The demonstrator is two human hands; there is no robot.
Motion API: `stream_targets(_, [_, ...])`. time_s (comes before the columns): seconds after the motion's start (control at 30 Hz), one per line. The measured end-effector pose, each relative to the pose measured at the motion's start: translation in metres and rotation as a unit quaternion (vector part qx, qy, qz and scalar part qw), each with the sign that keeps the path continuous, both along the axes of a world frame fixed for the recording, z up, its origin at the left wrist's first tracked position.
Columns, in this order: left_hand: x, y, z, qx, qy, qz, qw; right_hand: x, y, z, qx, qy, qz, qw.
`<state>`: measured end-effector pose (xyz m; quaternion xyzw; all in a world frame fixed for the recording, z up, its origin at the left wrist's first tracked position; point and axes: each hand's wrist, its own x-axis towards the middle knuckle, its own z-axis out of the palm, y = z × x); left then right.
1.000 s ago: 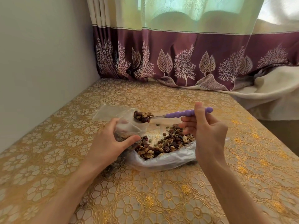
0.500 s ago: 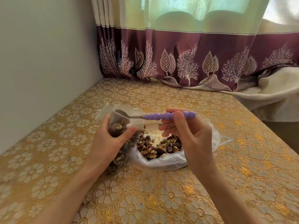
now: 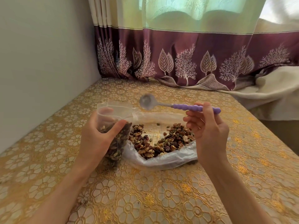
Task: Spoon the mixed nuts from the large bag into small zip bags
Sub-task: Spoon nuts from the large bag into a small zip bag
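My left hand [image 3: 95, 139] grips a small clear zip bag [image 3: 115, 143] standing upright on the table, its mouth open and its lower part full of mixed nuts. Just right of it lies the large clear bag [image 3: 163, 159], open, with mixed nuts [image 3: 161, 139] spread inside. My right hand [image 3: 208, 131] pinches the purple handle of a metal spoon [image 3: 182, 106]. The spoon's bowl is empty and hovers above the far edge of the large bag, to the right of the small bag's mouth.
The table carries a gold floral cloth [image 3: 145, 199]. A pale wall [image 3: 40, 54] runs along the left side. A maroon and green curtain [image 3: 186, 59] hangs behind, with a white cloth [image 3: 267, 94] bunched at the back right.
The spoon went into the small bag loaded with nuts, emptied there, and has now come out and moved up to the right. My left hand has kept hold of the small bag.
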<state>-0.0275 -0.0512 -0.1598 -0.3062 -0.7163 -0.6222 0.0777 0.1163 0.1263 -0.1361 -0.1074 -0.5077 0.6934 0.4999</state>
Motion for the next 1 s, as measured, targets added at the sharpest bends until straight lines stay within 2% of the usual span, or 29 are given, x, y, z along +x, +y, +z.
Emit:
stream_targets(0.2, [-0.003,-0.001,-0.001,0.004,-0.006,0.004,1.0,-0.001,0.016,-0.013,0.102,-0.15,-0.108,0.977])
stream_targets(0.4, [-0.003,-0.002,0.002,-0.01,-0.041,-0.054,0.998,-0.003,0.017,-0.017,0.163,-0.226,-0.061,0.958])
stream_targets(0.63, [-0.012,-0.013,0.005,-0.072,-0.108,-0.148,0.981,-0.002,0.012,-0.014,0.136,-0.236,0.031,0.962])
stream_targets(0.77, [-0.015,-0.018,0.005,-0.089,-0.133,-0.189,0.969,-0.004,0.011,-0.015,0.081,-0.253,0.054,0.963])
stream_targets(0.87, [-0.018,-0.018,0.003,-0.072,-0.156,-0.197,0.965,-0.005,0.009,-0.015,0.061,-0.254,0.064,0.963])
stream_targets(1.0, [-0.018,-0.016,0.006,-0.004,-0.159,-0.211,0.964,-0.003,0.011,-0.014,0.038,-0.246,0.023,0.968])
